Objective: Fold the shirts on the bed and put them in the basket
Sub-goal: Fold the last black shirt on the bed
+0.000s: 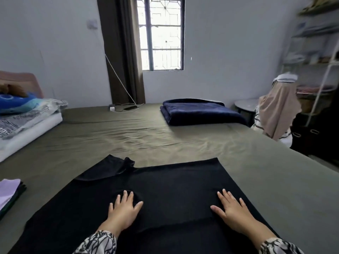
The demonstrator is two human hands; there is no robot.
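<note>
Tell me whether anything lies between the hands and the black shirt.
Nothing does: the left hand and right hand both lie flat, fingers spread, directly on the black shirt spread on the bed.

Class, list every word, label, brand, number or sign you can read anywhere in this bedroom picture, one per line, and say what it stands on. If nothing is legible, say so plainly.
No text can be read in this view.
The grey-and-white bedding at the left carries dark marks that may be print, too blurred to read.
Items on the shelf rack at the right are too blurred to show any label.
The black shirt under both hands shows no print.
</note>
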